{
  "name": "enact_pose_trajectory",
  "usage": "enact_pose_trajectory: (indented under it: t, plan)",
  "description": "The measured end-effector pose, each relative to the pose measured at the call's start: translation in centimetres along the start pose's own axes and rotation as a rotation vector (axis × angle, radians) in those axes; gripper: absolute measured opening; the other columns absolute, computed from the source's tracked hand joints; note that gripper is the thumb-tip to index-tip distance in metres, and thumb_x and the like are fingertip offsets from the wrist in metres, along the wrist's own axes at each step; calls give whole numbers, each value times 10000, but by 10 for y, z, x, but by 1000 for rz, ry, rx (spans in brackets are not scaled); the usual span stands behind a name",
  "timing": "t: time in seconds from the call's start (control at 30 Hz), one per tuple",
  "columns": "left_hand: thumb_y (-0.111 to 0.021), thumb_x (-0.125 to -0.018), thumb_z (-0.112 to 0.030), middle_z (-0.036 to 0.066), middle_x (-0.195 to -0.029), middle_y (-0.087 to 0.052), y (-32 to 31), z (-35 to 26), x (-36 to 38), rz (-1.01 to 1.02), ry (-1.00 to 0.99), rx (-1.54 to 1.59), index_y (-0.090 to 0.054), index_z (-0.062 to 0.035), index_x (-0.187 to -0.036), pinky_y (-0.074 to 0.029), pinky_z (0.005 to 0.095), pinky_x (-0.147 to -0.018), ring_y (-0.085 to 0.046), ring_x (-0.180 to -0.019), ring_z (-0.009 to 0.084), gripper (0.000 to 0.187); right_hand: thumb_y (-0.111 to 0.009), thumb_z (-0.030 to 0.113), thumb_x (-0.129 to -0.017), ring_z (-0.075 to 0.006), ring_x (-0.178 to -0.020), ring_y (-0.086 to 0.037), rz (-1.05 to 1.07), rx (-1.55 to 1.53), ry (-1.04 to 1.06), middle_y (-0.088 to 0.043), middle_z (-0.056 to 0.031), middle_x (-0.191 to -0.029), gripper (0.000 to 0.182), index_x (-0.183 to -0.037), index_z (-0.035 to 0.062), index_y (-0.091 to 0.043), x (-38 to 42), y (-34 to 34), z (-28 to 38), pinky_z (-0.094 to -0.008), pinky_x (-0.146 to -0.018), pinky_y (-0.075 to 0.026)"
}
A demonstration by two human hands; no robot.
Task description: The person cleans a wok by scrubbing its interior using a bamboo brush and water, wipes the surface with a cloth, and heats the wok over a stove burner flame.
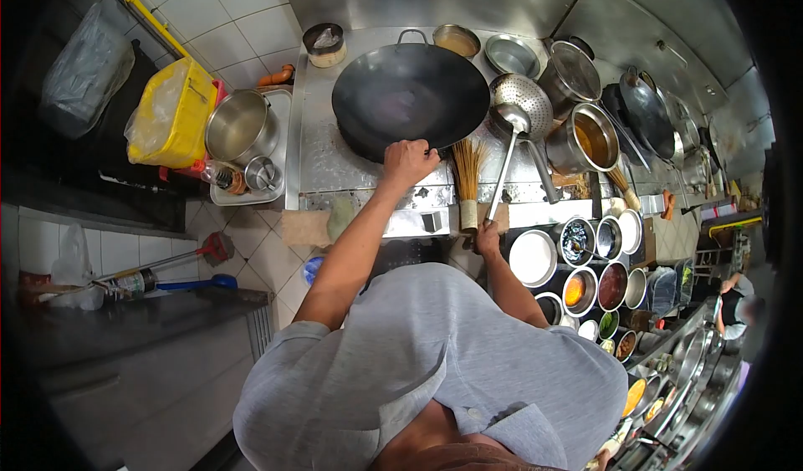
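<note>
My left hand is closed at the near rim of a large black wok; its grip covers a dark handle end. The wok sits on the steel stove, with a small pale wet patch in its bottom. My right hand is low at the stove's front edge, fingers closed around the lower end of a long ladle handle. The bowl of the ladle rests against a perforated strainer. Just left of that hand, a bamboo brush points bristles toward the wok, its bound handle beside my fingers.
A pot of brown liquid and a lidded pot stand right of the strainer. Several seasoning containers line my right side. At left are a steel pot and a yellow bin. Another person stands far right.
</note>
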State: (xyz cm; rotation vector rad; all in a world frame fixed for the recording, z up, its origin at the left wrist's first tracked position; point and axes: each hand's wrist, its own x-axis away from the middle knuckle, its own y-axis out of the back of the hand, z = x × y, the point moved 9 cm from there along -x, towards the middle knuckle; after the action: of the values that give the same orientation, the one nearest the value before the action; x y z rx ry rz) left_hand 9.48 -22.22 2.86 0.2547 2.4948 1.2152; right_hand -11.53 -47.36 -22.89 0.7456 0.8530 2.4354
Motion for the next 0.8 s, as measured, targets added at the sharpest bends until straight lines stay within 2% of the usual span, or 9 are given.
enact_pose_trajectory:
  t: [0.17,0.23,0.27,0.33,0.53,0.63,0.7,0.73,0.8]
  plan:
    - [-655,-780,-317,195,-626,-647,0,-3,0,-14,7,18,-698,-51,-713,-534,500,-645,-662,-638,395,278,-563,304,-973,-365,-650,-699,-51,38,73,-658,-275,-809,365,-1095,-4,-410,-16,-14,-27,-478,-593,-547]
    - [-653,-782,-317,195,-630,-649,0,-2,0,-7,15,23,-700,-52,-716,-536,502,-650,-664,-642,395,277,-561,282,-972,-360,-626,-693,-177,163,210,-655,-275,-803,342,-1084,-1,-405,-26,-19,-40,-471,-577,-550]
    - [-654,-783,-315,196,-638,-653,-2,-1,0,-8,11,8,-701,-51,-726,-537,501,-651,-667,-647,395,274,-561,282,-972,-360,-626,-693,-177,163,209,-655,-275,-803,342,-1084,-1,-405,-19,-11,-25,-471,-577,-550]
    - [-655,-785,-313,197,-645,-657,-2,-1,-1,-8,6,-7,-703,-51,-736,-539,500,-653,-669,-652,396,271,-555,263,-973,-349,-598,-688,23,-33,-36,-653,-268,-793,322,-1072,1,-397,-1,-2,-5,-458,-542,-550]
    - [-656,-794,-300,198,-648,-658,-4,-1,3,-8,-8,11,-679,-42,-736,-536,503,-643,-669,-651,404,266,-551,270,-978,-332,-566,-682,-12,27,77,-651,-249,-768,327,-1063,-3,-393,-3,-2,1,-441,-496,-545]
    - [-655,-815,-274,170,-657,-656,-4,-6,8,-32,-90,15,-639,-44,-737,-505,500,-656,-653,-656,384,243,-553,274,-978,-333,-567,-682,11,-31,-3,-651,-253,-771,331,-1065,-5,-398,2,1,3,-442,-498,-545]
    - [-656,-805,-240,147,-739,-636,4,-18,16,-104,-195,-55,-602,-40,-787,-475,482,-752,-625,-751,359,209,-553,273,-978,-331,-564,-680,12,-33,-14,-651,-248,-767,329,-1068,-5,-402,4,3,6,-441,-496,-544]
    - [-656,-805,-240,147,-739,-636,3,-18,19,-104,-196,-55,-602,-40,-787,-475,482,-752,-625,-751,359,209,-553,272,-978,-330,-561,-678,12,-33,-27,-650,-243,-763,327,-1071,-4,-405,4,3,5,-440,-494,-543]
    - [-667,-783,-232,147,-878,-577,2,-19,25,-122,-195,-67,-614,-25,-904,-435,466,-828,-561,-886,345,245,-553,270,-977,-326,-555,-676,11,-43,-20,-648,-236,-755,324,-1076,-2,-407,5,3,7,-438,-491,-541]
